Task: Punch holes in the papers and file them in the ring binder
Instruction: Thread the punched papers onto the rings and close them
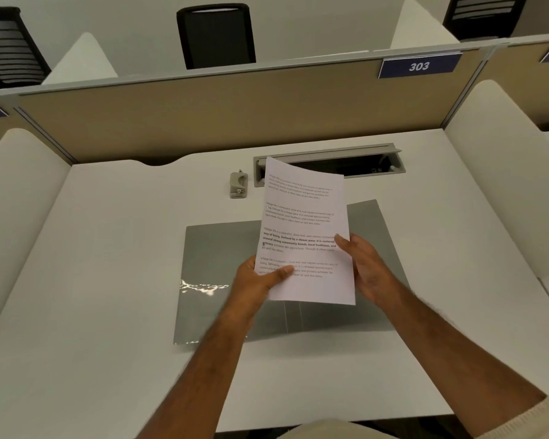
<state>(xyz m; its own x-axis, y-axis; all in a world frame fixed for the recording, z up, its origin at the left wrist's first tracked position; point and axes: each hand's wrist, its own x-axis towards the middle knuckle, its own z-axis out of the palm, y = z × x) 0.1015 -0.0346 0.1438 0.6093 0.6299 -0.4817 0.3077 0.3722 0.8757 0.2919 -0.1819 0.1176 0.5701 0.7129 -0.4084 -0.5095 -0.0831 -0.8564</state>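
Note:
White printed papers [303, 223] are held upright above the desk, tilted slightly away from me. My left hand [260, 278] pinches their lower left edge with the thumb across the text. My right hand [365, 267] grips the right edge. Under them a grey ring binder [216, 274] lies open flat on the desk; its rings are hidden behind the papers. A small grey hole punch [238, 184] stands on the desk beyond the binder, to the left of the papers' top.
The white desk [108, 248] has white side panels and a tan partition at the back with a sign reading 303 [419, 66]. An open cable tray [346, 163] is set into the desk's back right. Black chairs stand beyond the partition.

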